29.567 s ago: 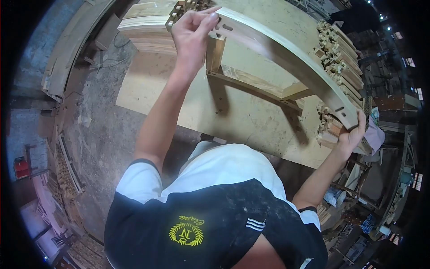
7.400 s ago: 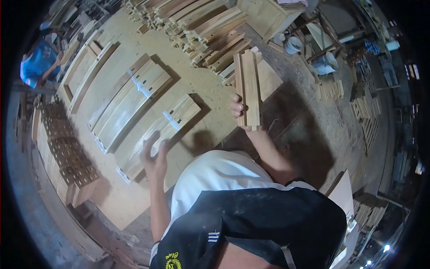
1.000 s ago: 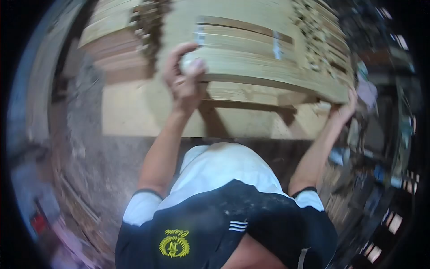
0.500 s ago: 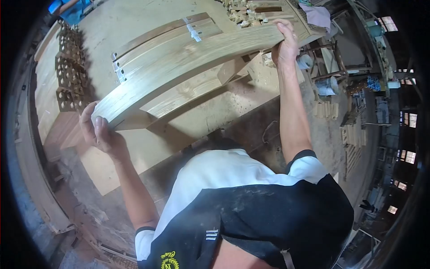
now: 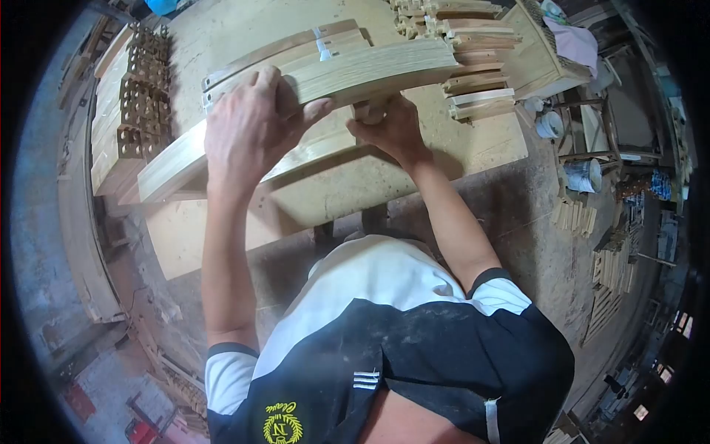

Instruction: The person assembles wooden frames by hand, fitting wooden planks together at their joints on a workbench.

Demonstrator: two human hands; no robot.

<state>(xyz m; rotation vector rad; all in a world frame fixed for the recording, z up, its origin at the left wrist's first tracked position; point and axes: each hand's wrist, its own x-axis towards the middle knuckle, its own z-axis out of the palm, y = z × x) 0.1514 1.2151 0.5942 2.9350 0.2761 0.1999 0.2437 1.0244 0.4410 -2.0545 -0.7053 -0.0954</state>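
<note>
A long pale wooden frame with a curved look [image 5: 370, 72] lies over the light worktable [image 5: 310, 194]. My left hand [image 5: 255, 122] wraps over its upper rail, left of the middle, with the fingers on top and the thumb along the near side. Under the rail, right of the middle, my right hand [image 5: 393, 129] has its fingers closed round a short wooden crosspiece [image 5: 373, 109]; part of that grip is hidden by the rail. Behind the frame lie narrower boards [image 5: 285, 54] with a white strip [image 5: 322, 44] across them.
Wooden pieces with holes [image 5: 144, 96] are stacked at the left. More cut pieces [image 5: 481, 63] lie at the back right, beside a box-like wooden unit [image 5: 536, 55] with a pink cloth [image 5: 573, 46]. Buckets [image 5: 583, 176] stand on the floor at the right.
Both hands have left the frame's ends and moved inward, the left over the rail, the right beneath it. The frame sits lower at its left end, and the view has shifted.
</note>
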